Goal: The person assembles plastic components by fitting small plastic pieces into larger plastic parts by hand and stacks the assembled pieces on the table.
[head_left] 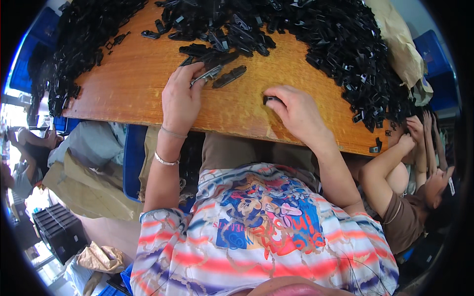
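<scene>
My left hand (181, 98) pinches a long slim dark plastic part (212, 73) between thumb and fingers, just above the wooden table (133, 93). Beside it on the wood lies a similar long black plastic part (230, 77), apart from the fingers. To the right, my right hand (298, 112) is closed on a small black plastic piece (272, 99), whose end shows between thumb and forefinger; the rest is hidden by the hand. Just beyond my left hand, more long black parts (200, 50) lie loosely together.
Heaped black plastic parts cover the table's far side, with a left pile (74, 54) and a right pile (345, 59). Brown paper (395, 39) stands behind the right pile. A co-worker (410, 207) reaches in at the right edge. A blue bin (132, 163) stands below the table at left.
</scene>
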`<act>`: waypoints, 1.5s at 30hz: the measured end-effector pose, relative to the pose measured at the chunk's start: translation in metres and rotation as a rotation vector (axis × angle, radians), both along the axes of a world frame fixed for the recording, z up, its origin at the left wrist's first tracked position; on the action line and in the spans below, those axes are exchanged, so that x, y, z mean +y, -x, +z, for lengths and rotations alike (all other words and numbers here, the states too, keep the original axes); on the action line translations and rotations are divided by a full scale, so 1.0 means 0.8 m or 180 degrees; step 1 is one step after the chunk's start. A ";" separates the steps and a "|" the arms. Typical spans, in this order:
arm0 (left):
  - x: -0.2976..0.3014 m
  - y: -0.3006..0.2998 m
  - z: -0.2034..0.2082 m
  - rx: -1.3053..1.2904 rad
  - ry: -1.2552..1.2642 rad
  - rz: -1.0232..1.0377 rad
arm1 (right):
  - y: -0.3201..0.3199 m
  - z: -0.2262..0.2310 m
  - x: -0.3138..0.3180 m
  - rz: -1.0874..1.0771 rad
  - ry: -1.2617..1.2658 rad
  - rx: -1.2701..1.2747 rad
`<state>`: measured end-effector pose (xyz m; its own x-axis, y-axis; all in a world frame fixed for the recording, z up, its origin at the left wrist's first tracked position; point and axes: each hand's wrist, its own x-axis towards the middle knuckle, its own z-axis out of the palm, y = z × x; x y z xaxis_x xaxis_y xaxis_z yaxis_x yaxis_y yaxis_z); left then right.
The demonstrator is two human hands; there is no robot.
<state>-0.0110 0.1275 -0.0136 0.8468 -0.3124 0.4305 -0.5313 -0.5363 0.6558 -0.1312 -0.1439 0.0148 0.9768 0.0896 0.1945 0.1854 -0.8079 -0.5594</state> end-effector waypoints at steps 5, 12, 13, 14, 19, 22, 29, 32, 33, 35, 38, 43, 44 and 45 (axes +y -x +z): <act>0.011 0.019 0.003 0.0773 0.1119 -0.0018 | 0.001 -0.001 -0.007 0.0154 0.0101 0.0133; -0.003 0.054 -0.003 0.0181 0.0162 -0.0168 | 0.004 -0.002 0.003 -0.0046 0.0129 0.0098; -0.007 0.054 -0.004 -0.0355 -0.0318 -0.0110 | 0.004 -0.002 0.003 -0.0084 0.0101 0.0129; -0.012 0.057 -0.001 -0.0358 -0.0311 -0.0051 | 0.006 -0.001 0.003 -0.0100 0.0107 0.0147; -0.013 0.052 -0.004 -0.0550 -0.0416 -0.0002 | 0.014 0.005 0.003 -0.0074 0.0058 0.0058; -0.013 0.061 0.005 -0.0468 -0.0280 0.0005 | 0.015 0.004 -0.004 -0.0054 0.0317 0.0111; -0.005 0.072 0.000 -0.0536 -0.0568 -0.0070 | -0.002 0.001 0.027 -0.0180 -0.0256 -0.0087; -0.003 0.072 0.001 -0.0567 -0.0524 -0.0212 | -0.014 -0.008 0.047 0.0046 -0.0600 -0.0477; -0.002 0.072 0.001 -0.0557 -0.0527 -0.0270 | -0.018 -0.012 0.050 0.0047 -0.0592 -0.0470; -0.001 0.072 -0.002 -0.0558 -0.0484 -0.0287 | -0.023 -0.020 0.052 0.0188 -0.0458 -0.0498; 0.000 0.071 -0.006 -0.0558 -0.0417 -0.0304 | -0.023 -0.019 0.053 0.0099 -0.0536 -0.0261; -0.003 0.063 -0.009 -0.0544 -0.0418 -0.0325 | -0.028 -0.016 0.040 0.0095 -0.0509 -0.0025; -0.003 0.062 -0.010 -0.0522 -0.0392 -0.0381 | -0.029 -0.017 0.040 0.0142 -0.0517 -0.0090; -0.003 0.059 -0.010 -0.0507 -0.0369 -0.0435 | -0.034 -0.019 0.042 0.0136 -0.0513 -0.0089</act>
